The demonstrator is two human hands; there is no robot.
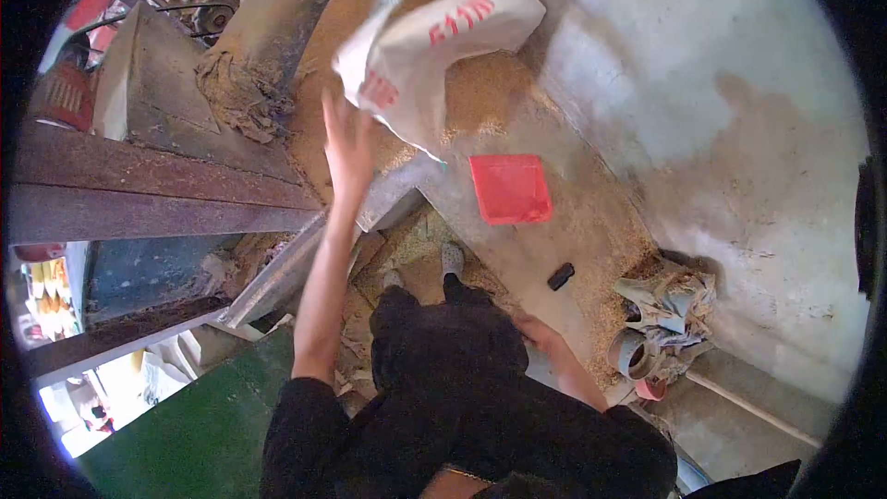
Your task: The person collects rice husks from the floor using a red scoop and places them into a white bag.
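Observation:
My left hand (349,150) is stretched out with its fingers apart, just below the near left edge of a white sack (416,60) with red print. The sack lies bent over a heap of brown grain (476,97); no contact between hand and sack can be made out. My right hand (540,334) is low, beside my dark trousers at the right; its fingers are partly hidden and what they hold, if anything, cannot be told. A red scoop or tray (511,188) rests on the floor in front of me.
A small black object (561,276) lies on the floor. At the right are crumpled bags (674,300), a metal can (632,353), a pink cup (650,389) and a pole (753,408). Wooden beams (166,185) and a green panel (199,420) stand at the left.

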